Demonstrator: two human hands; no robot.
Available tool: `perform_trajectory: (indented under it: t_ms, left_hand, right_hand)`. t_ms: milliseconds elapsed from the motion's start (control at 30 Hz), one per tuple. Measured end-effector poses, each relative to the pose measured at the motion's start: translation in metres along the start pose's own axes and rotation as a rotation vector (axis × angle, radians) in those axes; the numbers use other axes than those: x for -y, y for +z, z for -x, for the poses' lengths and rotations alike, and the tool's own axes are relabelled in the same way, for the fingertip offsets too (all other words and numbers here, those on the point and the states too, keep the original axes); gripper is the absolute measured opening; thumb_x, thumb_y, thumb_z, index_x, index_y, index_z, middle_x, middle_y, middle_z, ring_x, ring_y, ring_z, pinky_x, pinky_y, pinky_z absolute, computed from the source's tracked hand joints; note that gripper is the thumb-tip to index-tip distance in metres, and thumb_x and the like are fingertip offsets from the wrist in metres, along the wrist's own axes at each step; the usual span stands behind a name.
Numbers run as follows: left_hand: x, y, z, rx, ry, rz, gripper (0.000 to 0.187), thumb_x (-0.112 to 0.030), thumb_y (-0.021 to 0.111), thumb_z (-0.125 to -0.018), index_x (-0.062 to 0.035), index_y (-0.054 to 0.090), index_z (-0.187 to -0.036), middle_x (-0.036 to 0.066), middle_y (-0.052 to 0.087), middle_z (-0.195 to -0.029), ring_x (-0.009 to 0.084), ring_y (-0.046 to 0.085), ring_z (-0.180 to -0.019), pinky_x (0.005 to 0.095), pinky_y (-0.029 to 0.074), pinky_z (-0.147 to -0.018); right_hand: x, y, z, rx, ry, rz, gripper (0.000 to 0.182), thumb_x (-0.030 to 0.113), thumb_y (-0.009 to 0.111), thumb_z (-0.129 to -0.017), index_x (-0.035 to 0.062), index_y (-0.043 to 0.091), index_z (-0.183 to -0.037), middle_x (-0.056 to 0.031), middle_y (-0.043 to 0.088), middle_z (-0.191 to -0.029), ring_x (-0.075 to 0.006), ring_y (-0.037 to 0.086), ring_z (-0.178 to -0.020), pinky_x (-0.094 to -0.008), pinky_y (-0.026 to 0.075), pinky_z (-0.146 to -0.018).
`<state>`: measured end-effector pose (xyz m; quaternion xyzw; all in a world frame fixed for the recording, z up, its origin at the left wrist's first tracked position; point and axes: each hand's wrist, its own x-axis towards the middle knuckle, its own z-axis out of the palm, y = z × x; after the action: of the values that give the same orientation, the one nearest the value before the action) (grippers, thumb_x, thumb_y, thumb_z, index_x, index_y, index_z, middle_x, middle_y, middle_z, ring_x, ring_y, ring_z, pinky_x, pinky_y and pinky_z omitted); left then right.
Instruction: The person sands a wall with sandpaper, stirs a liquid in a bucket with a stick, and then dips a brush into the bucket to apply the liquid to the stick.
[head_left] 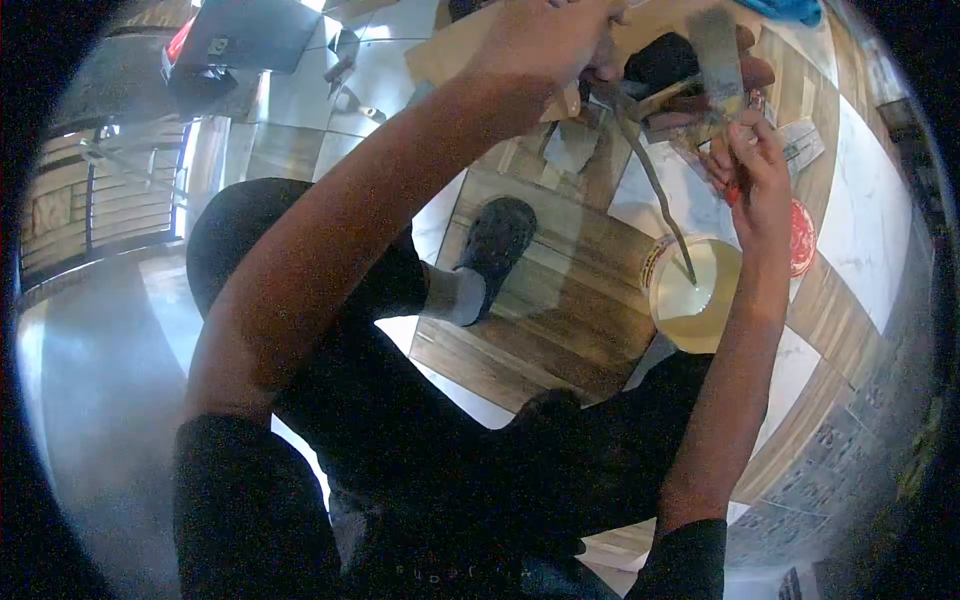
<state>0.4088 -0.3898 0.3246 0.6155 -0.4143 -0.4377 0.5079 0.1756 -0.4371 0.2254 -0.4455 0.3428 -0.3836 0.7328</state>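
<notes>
My right hand [757,165] is closed around a flat paintbrush [716,60], its greyish head pointing up and a red bit of handle showing below my fingers. At the top, my left hand [565,40] is curled, but I cannot tell what is in its fingers. A long thin stick [655,185] runs from just below that hand down into a bucket [655,270] of pale yellowish liquid [715,315]. Between my hands is a black, crumpled-looking thing [662,62]. Another person's fingers [757,72] show behind the brush.
A tan board [432,55] extends behind my left hand. Beside the bucket lies a red round lid [802,240]. My foot in a dark clog [500,240] rests on the wood-patterned tile floor [560,290]. A dark grey box-like object [250,38] stands at upper left; blue cloth [790,8] is at upper right.
</notes>
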Motion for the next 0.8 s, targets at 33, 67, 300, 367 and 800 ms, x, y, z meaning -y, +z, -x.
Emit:
perform_trajectory:
  t_ms: [33, 67, 300, 367, 800]
  left_hand:
    - [0.0, -0.003, 0.0, 0.019, -0.085, 0.036, 0.025, -0.026, 0.056, -0.095, -0.0024, 0.063, -0.099, 0.005, 0.062, -0.081, 0.0118, 0.057, -0.061, 0.0244, 0.045, -0.048]
    - [0.0, -0.005, -0.001, 0.038, -0.168, 0.072, 0.024, -0.024, 0.057, -0.094, -0.0023, 0.063, -0.1, 0.006, 0.063, -0.083, 0.012, 0.057, -0.063, 0.0243, 0.046, -0.051]
    - [-0.006, 0.005, 0.005, 0.061, 0.062, 0.09, 0.018, -0.021, 0.06, -0.092, -0.0032, 0.063, -0.093, 0.004, 0.062, -0.08, 0.0104, 0.058, -0.07, 0.0242, 0.046, -0.061]
    - [-0.017, 0.009, 0.009, 0.04, 0.047, -0.006, 0.015, -0.019, 0.061, -0.092, -0.0042, 0.063, -0.091, 0.004, 0.062, -0.08, 0.0099, 0.057, -0.068, 0.0244, 0.046, -0.06]
    - [-0.003, 0.012, -0.002, -0.011, -0.001, 0.174, 0.017, -0.017, 0.061, -0.092, -0.0007, 0.062, -0.09, 0.005, 0.059, -0.07, 0.0124, 0.053, -0.058, 0.0265, 0.041, -0.051]
  right_hand:
    - [0.003, 0.004, 0.001, 0.0, 0.003, 0.002, 0.012, 0.017, 0.057, -0.093, 0.0089, 0.049, -0.097, -0.0012, 0.044, -0.067, -0.0085, 0.039, -0.055, -0.0213, 0.031, -0.048]
    - [0.005, 0.009, 0.002, -0.055, 0.009, 0.043, 0.011, 0.017, 0.056, -0.093, 0.009, 0.049, -0.096, -0.001, 0.044, -0.067, -0.0084, 0.038, -0.054, -0.0209, 0.029, -0.047]
    - [0.003, 0.022, 0.005, -0.016, 0.02, -0.051, 0.012, 0.016, 0.063, -0.089, 0.0102, 0.057, -0.098, 0.0001, 0.053, -0.067, -0.0055, 0.044, -0.051, -0.0187, 0.031, -0.042]
    - [0.003, 0.023, 0.006, 0.026, 0.022, -0.023, 0.012, 0.016, 0.062, -0.089, 0.0102, 0.057, -0.098, 0.0001, 0.053, -0.068, -0.0053, 0.044, -0.052, -0.0188, 0.031, -0.042]
    - [0.002, 0.019, 0.015, 0.099, 0.056, -0.148, 0.01, 0.02, 0.057, -0.093, 0.0113, 0.053, -0.093, 0.0027, 0.045, -0.067, -0.0039, 0.036, -0.053, -0.0184, 0.026, -0.043]
